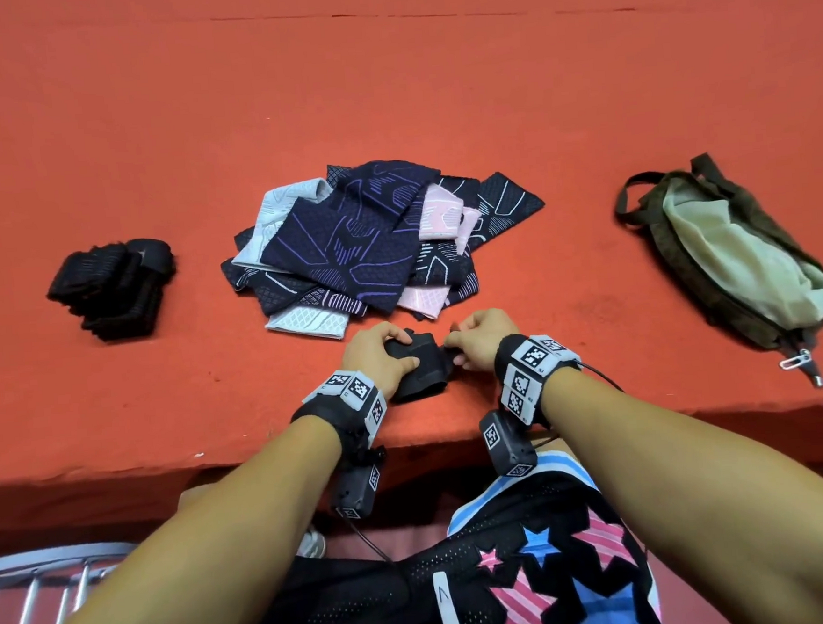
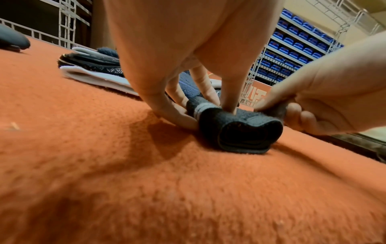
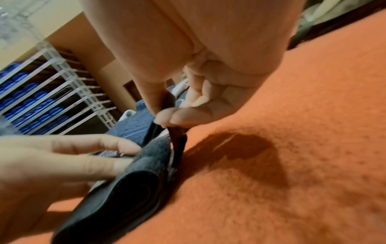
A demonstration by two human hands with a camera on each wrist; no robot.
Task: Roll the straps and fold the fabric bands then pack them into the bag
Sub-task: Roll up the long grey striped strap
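Head view alone shows the bag [image 1: 732, 260] lying open at the right, pale lining showing, contents unclear. Left wrist view shows the rolled strap [image 2: 240, 128] on the red table [image 1: 144, 135], the left hand [image 1: 378, 358] gripping it, the right hand [image 1: 479, 338] pinching its loose end.

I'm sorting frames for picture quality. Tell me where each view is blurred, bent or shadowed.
Head view: sharp in the middle, the orange table edge bowed by the wide lens, the bag stretched at the right. Left wrist view: the rolled black strap fairly sharp, the near felt blurred, a soft shadow beside the left hand. Right wrist view: soft throughout, with the right hand casting a dark shadow on the felt.
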